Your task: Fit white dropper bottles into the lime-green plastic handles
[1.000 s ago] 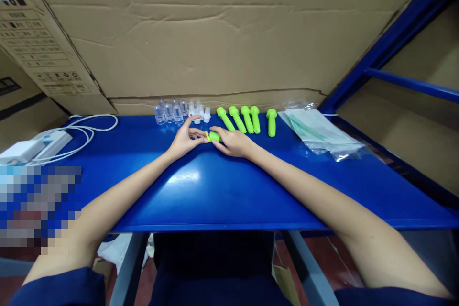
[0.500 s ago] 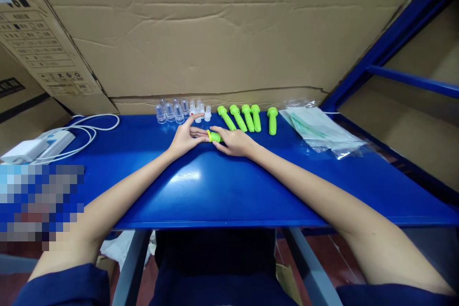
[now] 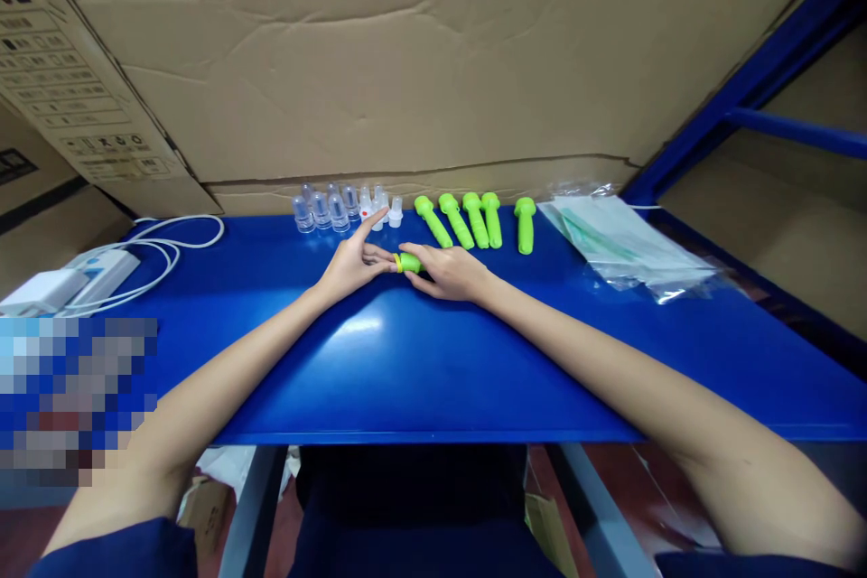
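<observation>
A lime-green torch-shaped piece (image 3: pixel 410 263) with a yellow ring at its left end lies crosswise between my hands over the table. My right hand (image 3: pixel 451 271) is wrapped round its body and hides most of it. The thumb and lower fingers of my left hand (image 3: pixel 350 266) pinch the yellow ring end, while the index finger points up and away. Behind the right hand, several similar green torch-shaped pieces (image 3: pixel 475 221) lie in a row. Beyond the left hand stand several clear plastic domed caps (image 3: pixel 321 212) and small white-based clear pieces (image 3: pixel 396 212).
Clear plastic bags with pale sheets (image 3: pixel 610 239) lie at the right on the blue table (image 3: pixel 420 370). A white power strip with its cable (image 3: pixel 101 275) sits at the left. Cardboard (image 3: pixel 406 63) walls the back, and a blue metal frame (image 3: pixel 745 81) slants on the right.
The view has tilted slightly. Both hands keep their hold on the green piece, and a little more of it shows between them. The left index finger has straightened.
</observation>
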The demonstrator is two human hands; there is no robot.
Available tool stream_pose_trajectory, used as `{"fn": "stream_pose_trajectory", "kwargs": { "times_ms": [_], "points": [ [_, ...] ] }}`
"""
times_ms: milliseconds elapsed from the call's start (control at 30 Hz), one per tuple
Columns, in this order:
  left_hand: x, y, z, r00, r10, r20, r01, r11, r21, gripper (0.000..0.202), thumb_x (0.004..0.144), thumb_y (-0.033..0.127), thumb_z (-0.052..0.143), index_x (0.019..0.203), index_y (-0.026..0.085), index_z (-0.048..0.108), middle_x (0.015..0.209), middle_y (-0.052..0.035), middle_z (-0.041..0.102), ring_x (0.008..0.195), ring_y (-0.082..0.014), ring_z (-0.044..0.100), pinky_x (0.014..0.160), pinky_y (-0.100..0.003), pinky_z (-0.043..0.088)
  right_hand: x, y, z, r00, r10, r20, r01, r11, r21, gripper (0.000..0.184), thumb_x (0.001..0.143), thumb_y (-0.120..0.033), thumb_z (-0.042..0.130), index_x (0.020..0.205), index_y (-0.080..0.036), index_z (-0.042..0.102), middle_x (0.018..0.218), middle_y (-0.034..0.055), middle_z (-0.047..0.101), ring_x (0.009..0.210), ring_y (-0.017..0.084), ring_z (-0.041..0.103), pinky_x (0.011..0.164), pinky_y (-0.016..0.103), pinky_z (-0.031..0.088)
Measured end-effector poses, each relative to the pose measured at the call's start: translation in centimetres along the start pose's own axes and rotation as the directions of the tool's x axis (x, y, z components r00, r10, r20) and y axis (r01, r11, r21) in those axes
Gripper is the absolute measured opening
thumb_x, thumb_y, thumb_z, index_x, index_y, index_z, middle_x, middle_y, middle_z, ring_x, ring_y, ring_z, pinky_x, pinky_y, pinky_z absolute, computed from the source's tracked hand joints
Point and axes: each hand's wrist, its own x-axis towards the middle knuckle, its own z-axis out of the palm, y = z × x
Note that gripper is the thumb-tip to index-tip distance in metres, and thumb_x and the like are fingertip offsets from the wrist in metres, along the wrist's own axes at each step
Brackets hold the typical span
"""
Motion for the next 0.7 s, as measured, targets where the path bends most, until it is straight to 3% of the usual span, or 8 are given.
{"fn": "stream_pose_trajectory", "kwargs": {
  "times_ms": [233, 433, 700],
  "points": [
    [0.5, 0.4, -0.2, 1.000, -0.013, 0.021, 0.012, 0.998, 0.054, 0.093, 0.083, 0.021, 0.079, 0.163, 0.022, 0.032, 0.097, -0.0072, 0.081, 0.094, -0.0244, 0.080, 0.094, -0.038, 0.063, 0.2, -0.7, -0.8, 0.988, 0.113, 0.101, -0.108, 0.993, -0.049, 0.053, 0.107, -0.040, 0.037, 0.144, -0.006, 0.054, 0.119, 0.0192, 0.074, 0.087, 0.026, 0.073, 0.063, 0.032, 0.046],
    [0.2, 0.2, -0.7, 0.999, -0.048, 0.025, 0.047, 0.997, 0.055, 0.094, 0.085, 0.026, 0.079, 0.164, 0.022, 0.029, 0.099, -0.0075, 0.081, 0.098, -0.0259, 0.080, 0.096, -0.040, 0.063, 1.0, -1.7, -1.5, 0.966, 0.109, 0.235, -0.095, 0.993, -0.070, 0.053, 0.110, -0.039, 0.031, 0.147, -0.009, 0.055, 0.114, 0.0186, 0.072, 0.083, 0.027, 0.071, 0.060, 0.033, 0.042],
    [-0.2, -0.5, -0.6, 0.994, -0.106, 0.006, 0.106, 0.994, -0.003, 0.092, 0.087, 0.031, 0.078, 0.164, 0.022, 0.029, 0.103, -0.0090, 0.081, 0.099, -0.0253, 0.080, 0.098, -0.039, 0.064, 1.0, -2.0, -1.3, 0.962, 0.110, 0.248, -0.099, 0.993, -0.059, 0.052, 0.111, -0.036, 0.030, 0.150, -0.011, 0.055, 0.113, 0.0184, 0.071, 0.081, 0.025, 0.071, 0.059, 0.034, 0.042]
  ]
}}
